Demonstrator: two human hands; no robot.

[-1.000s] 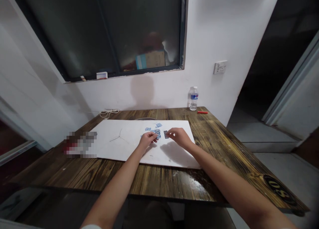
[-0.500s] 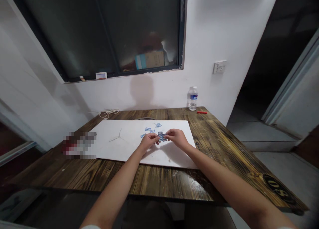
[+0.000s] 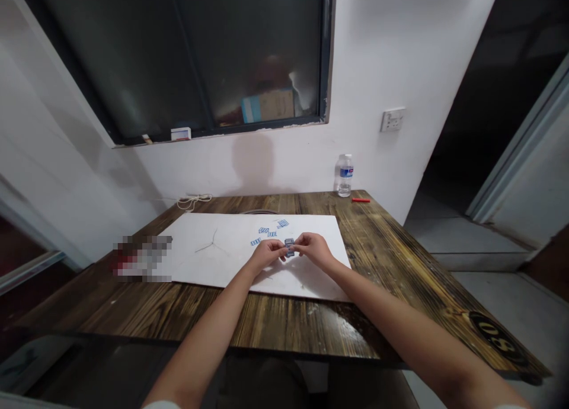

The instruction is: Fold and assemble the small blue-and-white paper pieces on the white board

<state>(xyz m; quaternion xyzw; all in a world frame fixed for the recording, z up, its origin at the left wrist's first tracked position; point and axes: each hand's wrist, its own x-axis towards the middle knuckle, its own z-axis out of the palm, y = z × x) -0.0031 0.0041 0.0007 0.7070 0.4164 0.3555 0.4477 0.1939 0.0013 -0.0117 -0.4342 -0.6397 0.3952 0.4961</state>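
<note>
Head view: blue pieces (image 3: pixel 290 242) (partly behind fingers (image 3: pixel 277 244))

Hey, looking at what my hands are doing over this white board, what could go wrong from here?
The small blue-grey pieces sit between the fingertips of your left hand and right hand, so they might slip and drop onto the white board.
The blue-edged piece lies close beyond your left hand, which could nudge it.
</note>
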